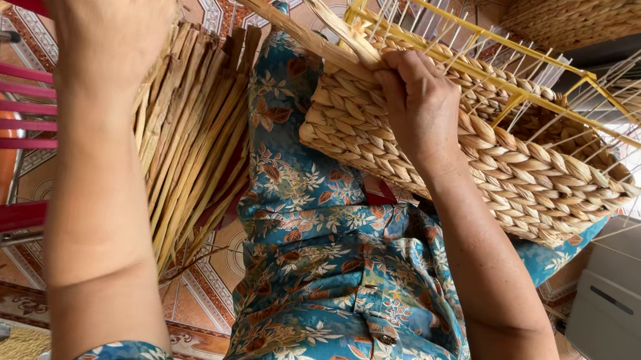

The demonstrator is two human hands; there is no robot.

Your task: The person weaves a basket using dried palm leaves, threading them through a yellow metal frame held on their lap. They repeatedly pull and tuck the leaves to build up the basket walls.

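Woven basket is resting on my lap, walls roughly half woven, bare spokes sticking up near the yellow frame. Right hand is pinching the strand against it; left hand is pulling the strand, fist closed.

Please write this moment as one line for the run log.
left hand: shut on dried strand, pulled up | right hand: pressing woven basket on lap | yellow wire frame: in basket | strand bundle: beside knee
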